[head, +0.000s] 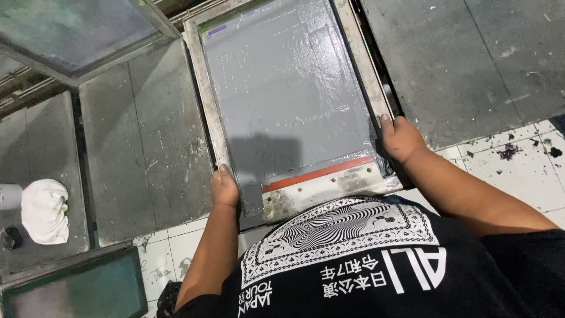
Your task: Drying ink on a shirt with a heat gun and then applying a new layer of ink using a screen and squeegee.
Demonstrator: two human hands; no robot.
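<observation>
A screen-printing frame [203,94] with a mesh coated in grey ink lies on a long dark table. My left hand [223,188] grips the frame's near left corner. My right hand [400,138] holds the near right corner. A squeegee [321,182] with an orange-red blade and a stained pale handle rests inside the frame along its near edge, between my hands. Neither hand touches the squeegee. My black shirt with a white pattern fills the bottom of the view.
Dark grey table pallets [144,147] extend left and right [471,59] of the frame. A white rag [44,212] and a small white cup [9,196] sit at far left. Other screens lie at upper left [70,32] and lower left [88,288]. White tiled floor [518,171] shows below.
</observation>
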